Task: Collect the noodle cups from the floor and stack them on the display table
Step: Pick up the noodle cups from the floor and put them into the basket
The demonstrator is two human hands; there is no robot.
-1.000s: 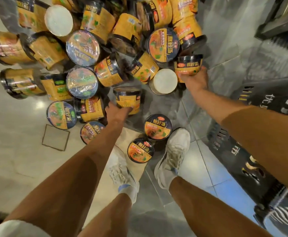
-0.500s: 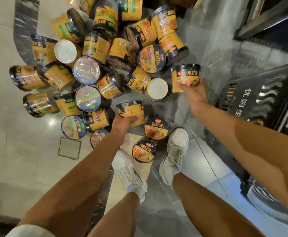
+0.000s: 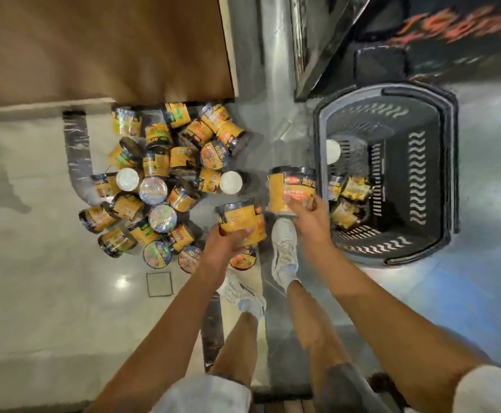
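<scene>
My left hand (image 3: 228,242) grips a yellow noodle cup (image 3: 242,220) with a black rim, lifted off the floor above my feet. My right hand (image 3: 306,211) grips a second yellow noodle cup (image 3: 291,187), held a little higher and to the right, close to the basket's rim. A pile of several more cups (image 3: 160,186) lies on the floor to the left, some upright, some on their sides. The brown display table (image 3: 103,46) fills the top left, its edge over the far end of the pile.
A black shopping basket (image 3: 440,174) stands on the floor to the right with a few noodle packs (image 3: 353,189) inside. A dark shelf base (image 3: 332,49) runs along the top right. My two white shoes (image 3: 285,251) stand just behind the held cups.
Both hands have lifted their cups off the floor and drawn them toward me. My head has risen, so the table and the whole basket have come into view.
</scene>
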